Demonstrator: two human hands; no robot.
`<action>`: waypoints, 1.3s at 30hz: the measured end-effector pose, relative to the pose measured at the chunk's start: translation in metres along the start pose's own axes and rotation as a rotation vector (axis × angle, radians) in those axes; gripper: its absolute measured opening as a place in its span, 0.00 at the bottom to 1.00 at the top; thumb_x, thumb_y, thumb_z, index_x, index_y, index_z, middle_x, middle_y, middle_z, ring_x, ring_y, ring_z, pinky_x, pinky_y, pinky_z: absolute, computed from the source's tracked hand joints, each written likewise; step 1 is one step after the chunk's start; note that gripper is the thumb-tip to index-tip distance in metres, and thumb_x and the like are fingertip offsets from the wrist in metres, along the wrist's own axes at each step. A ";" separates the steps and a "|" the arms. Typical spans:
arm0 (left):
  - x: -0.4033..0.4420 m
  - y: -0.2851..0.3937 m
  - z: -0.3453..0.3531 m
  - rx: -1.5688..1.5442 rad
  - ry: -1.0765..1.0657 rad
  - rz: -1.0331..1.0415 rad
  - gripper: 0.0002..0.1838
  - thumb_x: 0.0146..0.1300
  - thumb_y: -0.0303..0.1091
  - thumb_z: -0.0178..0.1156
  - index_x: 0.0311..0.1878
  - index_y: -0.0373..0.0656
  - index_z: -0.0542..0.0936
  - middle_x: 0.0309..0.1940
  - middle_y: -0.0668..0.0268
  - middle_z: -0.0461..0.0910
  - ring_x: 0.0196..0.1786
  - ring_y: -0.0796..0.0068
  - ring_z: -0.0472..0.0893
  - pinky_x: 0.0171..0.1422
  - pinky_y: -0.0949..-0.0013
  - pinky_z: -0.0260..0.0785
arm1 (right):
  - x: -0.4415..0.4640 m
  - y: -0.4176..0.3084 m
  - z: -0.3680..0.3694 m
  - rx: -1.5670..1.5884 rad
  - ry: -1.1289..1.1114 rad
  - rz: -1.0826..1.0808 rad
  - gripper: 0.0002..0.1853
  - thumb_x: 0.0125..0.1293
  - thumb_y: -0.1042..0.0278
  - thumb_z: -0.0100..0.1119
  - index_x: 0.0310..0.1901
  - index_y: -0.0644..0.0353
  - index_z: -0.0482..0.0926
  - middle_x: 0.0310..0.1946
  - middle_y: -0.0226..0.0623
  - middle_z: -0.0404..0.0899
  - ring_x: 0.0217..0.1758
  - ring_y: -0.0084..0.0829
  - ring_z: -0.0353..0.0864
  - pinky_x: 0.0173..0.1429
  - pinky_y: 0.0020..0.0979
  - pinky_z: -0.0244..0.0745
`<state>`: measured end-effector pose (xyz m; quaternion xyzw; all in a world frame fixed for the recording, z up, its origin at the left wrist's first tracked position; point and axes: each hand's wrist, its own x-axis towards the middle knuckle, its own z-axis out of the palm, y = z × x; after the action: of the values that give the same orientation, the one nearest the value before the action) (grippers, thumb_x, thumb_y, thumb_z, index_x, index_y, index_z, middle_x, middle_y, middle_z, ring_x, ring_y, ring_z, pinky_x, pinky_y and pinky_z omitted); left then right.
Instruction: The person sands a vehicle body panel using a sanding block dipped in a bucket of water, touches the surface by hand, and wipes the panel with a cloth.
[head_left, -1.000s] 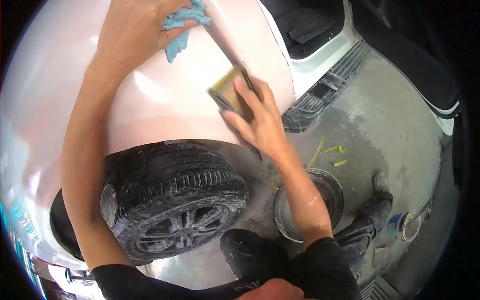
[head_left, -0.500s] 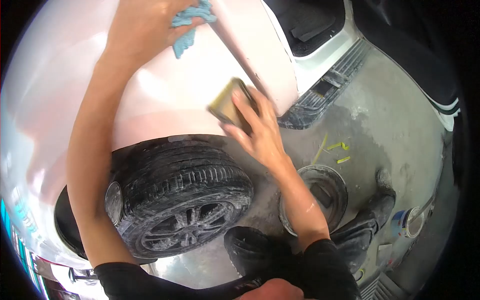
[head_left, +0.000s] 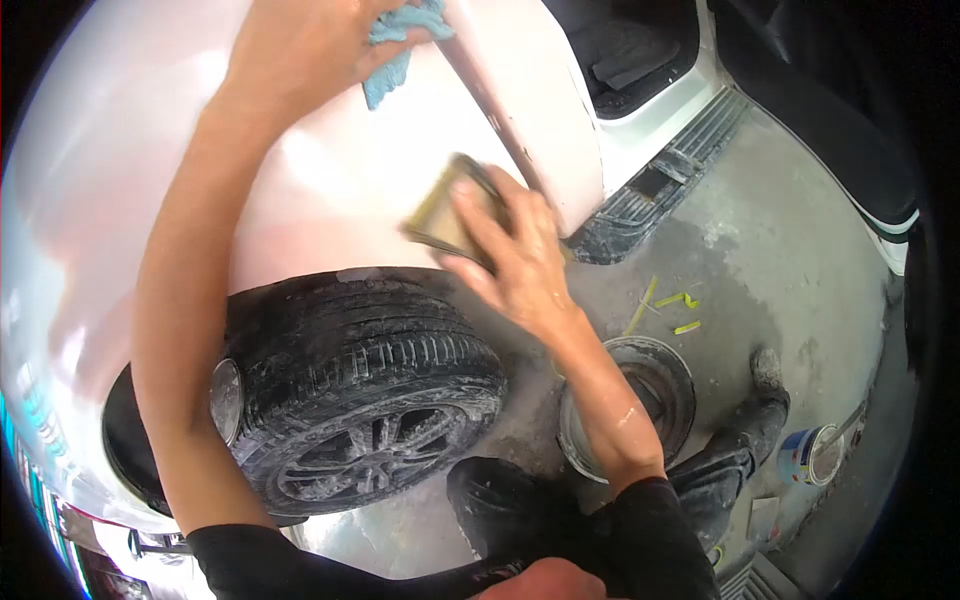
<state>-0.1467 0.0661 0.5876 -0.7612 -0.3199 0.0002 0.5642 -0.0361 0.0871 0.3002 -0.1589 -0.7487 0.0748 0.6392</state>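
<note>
At the top of the view my left hand (head_left: 310,50) grips a blue cloth (head_left: 392,75) against the pale pink car panel (head_left: 340,180). My right hand (head_left: 515,245) holds a tan sanding block (head_left: 450,215) with dark edges, thumb and fingers on its two sides. The block lies against the panel just above the wheel arch, left of the panel's dark-marked edge. It is slightly blurred. Below the panel sits a dusty black tire (head_left: 370,370) with a spoked rim.
A round basin (head_left: 680,375) stands on the floor beneath my right forearm. Yellow-green strips (head_left: 670,300) lie behind it. A paint can (head_left: 812,455) is at the right, and a ridged step (head_left: 655,190) runs below the open doorway.
The sanding block and my right hand have moved a little down and left over the panel. My left hand and the cloth have shifted slightly right in the view.
</note>
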 end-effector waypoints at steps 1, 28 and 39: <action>0.000 0.000 0.003 0.016 0.022 0.017 0.15 0.54 0.45 0.80 0.40 0.49 0.89 0.41 0.65 0.84 0.48 0.61 0.79 0.55 0.55 0.68 | 0.018 -0.017 -0.003 -0.017 -0.015 -0.013 0.42 0.55 0.59 0.82 0.74 0.53 0.77 0.75 0.54 0.67 0.65 0.53 0.74 0.65 0.52 0.74; -0.002 -0.014 0.009 0.007 -0.020 0.128 0.14 0.60 0.39 0.78 0.46 0.49 0.89 0.46 0.66 0.87 0.51 0.59 0.84 0.49 0.55 0.74 | -0.087 -0.008 -0.013 0.048 -0.151 0.415 0.43 0.61 0.62 0.81 0.79 0.49 0.73 0.75 0.57 0.67 0.67 0.58 0.74 0.73 0.51 0.73; 0.006 -0.003 0.004 0.021 -0.024 0.089 0.13 0.58 0.37 0.79 0.45 0.47 0.89 0.45 0.64 0.88 0.47 0.58 0.85 0.49 0.57 0.79 | -0.062 -0.033 -0.003 0.153 0.086 0.466 0.38 0.67 0.55 0.76 0.76 0.54 0.75 0.74 0.62 0.66 0.66 0.59 0.74 0.69 0.55 0.73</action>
<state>-0.1449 0.0727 0.5907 -0.7687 -0.2923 0.0378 0.5677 -0.0295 0.0349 0.2537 -0.2816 -0.6560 0.2697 0.6463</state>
